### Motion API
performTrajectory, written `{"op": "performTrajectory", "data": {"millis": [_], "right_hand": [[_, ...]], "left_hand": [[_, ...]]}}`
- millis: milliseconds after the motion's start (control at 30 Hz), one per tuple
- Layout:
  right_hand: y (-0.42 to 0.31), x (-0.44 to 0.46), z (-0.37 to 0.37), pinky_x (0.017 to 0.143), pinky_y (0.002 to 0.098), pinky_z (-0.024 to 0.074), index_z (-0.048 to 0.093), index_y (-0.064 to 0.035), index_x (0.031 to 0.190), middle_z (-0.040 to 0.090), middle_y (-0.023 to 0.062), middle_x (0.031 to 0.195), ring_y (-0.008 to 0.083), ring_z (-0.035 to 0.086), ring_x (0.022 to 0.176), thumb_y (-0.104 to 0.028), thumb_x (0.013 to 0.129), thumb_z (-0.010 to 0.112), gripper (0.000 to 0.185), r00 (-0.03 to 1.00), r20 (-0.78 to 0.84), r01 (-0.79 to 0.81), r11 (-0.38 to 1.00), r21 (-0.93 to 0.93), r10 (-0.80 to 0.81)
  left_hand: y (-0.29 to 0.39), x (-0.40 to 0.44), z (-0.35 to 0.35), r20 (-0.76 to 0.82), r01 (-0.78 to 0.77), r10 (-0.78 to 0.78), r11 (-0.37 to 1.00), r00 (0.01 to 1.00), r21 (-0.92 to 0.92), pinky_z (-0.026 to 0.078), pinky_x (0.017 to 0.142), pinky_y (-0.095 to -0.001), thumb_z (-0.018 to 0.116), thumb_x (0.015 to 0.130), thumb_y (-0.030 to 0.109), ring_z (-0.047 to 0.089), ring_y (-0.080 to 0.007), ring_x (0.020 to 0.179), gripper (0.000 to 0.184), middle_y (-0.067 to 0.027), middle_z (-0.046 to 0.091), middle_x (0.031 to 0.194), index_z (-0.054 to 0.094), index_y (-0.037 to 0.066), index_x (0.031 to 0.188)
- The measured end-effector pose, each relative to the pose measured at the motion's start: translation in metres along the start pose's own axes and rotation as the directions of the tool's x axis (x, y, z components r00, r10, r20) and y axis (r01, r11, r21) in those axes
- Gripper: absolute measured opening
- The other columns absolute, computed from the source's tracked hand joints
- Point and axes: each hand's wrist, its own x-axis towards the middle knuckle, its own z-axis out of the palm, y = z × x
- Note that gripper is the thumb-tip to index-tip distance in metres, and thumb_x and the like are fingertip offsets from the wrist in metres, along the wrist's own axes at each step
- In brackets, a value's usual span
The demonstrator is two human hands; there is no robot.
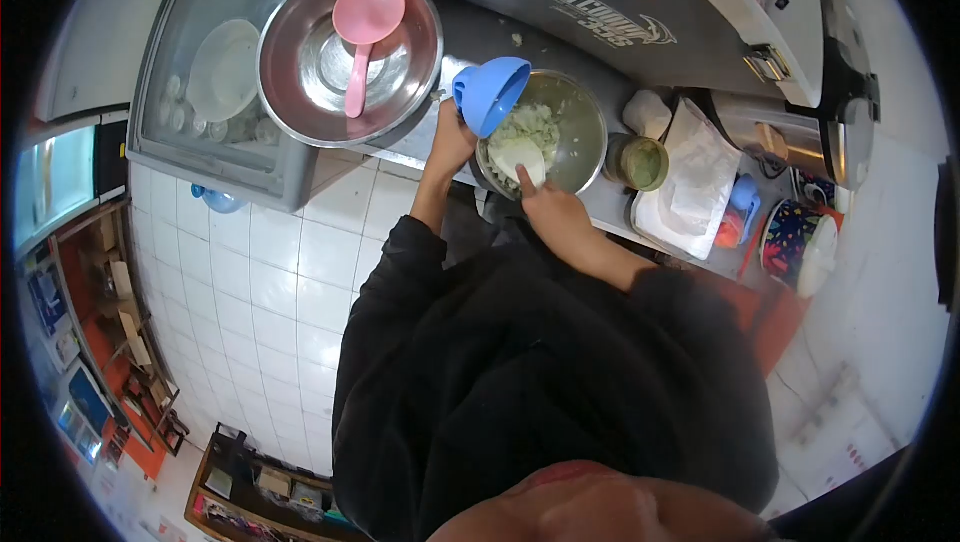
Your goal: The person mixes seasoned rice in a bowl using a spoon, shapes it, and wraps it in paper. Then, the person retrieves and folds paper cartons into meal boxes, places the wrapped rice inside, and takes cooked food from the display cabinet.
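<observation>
My left hand is closed on a blue plastic cup, gripped at its left side and tilted over the left rim of a steel bowl. Pale, rice-like food with a green tint lies in that bowl. In my right hand is a white, flat-bladed scoop, its blade down against the food. The forefinger stretches along the scoop, while the other fingers wrap its handle. What the cup holds, if anything, is hidden from me.
Left of the cup stands a large steel basin with a pink ladle in it. A jar of green stuff and a plastic-covered white tray sit to the right. A glass-topped case is at far left.
</observation>
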Motion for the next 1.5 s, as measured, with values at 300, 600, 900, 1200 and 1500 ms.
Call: {"op": "performTrajectory", "data": {"millis": [300,600,900,1200,1500], "right_hand": [[0.021,0.005,-0.029,0.063,0.0452,0.0525,0.049,0.0071,0.119,0.061,0.0249,0.079,0.0375,0.064,0.075,-0.005,0.088,0.043,0.034,0.992,0.091,0.076,0.988,0.136,-0.089],[0.020,0.001,-0.034,0.071,0.0475,0.0497,0.056,0.0047,0.105,0.061,0.0290,0.082,0.0418,0.062,0.081,-0.002,0.081,0.047,0.026,0.999,0.032,0.015,0.893,0.450,-0.033],[0.025,-0.003,-0.015,0.071,0.0466,0.0493,0.055,0.0006,0.114,0.060,0.0279,0.081,0.0397,0.062,0.081,-0.005,0.087,0.040,0.031,1.000,-0.031,0.017,0.947,0.322,-0.007],[0.058,-0.019,-0.057,0.084,0.0429,0.0449,0.057,-0.0136,0.121,0.053,0.0200,0.114,0.0353,0.056,0.097,-0.024,0.089,0.051,0.034,0.989,-0.129,-0.018,0.916,0.400,0.075],[0.153,-0.060,-0.010,0.086,0.0475,0.0444,0.040,-0.0143,0.129,0.047,0.0221,0.115,0.0432,0.048,0.104,-0.022,0.051,0.082,0.089,0.822,-0.224,-0.384,0.800,0.461,0.524]], "left_hand": [[0.012,0.005,0.007,-0.064,-0.027,0.033,0.996,0.997,0.084,0.047,0.073,-0.0275,0.059,0.077,-0.001,0.059,-0.0127,0.081,0.017,-0.0065,0.066,0.086,0.063,-0.004,0.093],[0.008,0.002,0.008,-0.112,-0.081,0.092,0.992,0.990,0.098,0.047,0.074,-0.0289,0.059,0.076,0.001,0.060,-0.0136,0.082,0.017,-0.0082,0.067,0.087,0.063,-0.004,0.092],[0.014,0.000,0.004,-0.082,-0.010,0.022,0.989,0.996,0.147,0.046,0.075,-0.0302,0.057,0.075,-0.001,0.060,-0.0157,0.080,0.020,-0.0112,0.067,0.088,0.063,-0.005,0.094],[0.011,0.001,-0.011,-0.082,-0.055,0.076,0.972,0.994,0.228,0.046,0.077,-0.0305,0.058,0.076,0.002,0.060,-0.0161,0.084,0.020,-0.0108,0.067,0.090,0.061,-0.004,0.095],[0.015,-0.012,-0.032,-0.083,-0.014,0.039,0.959,0.996,0.282,0.046,0.079,-0.0320,0.057,0.078,0.002,0.060,-0.0177,0.085,0.022,-0.0110,0.066,0.090,0.061,-0.005,0.098]]}}
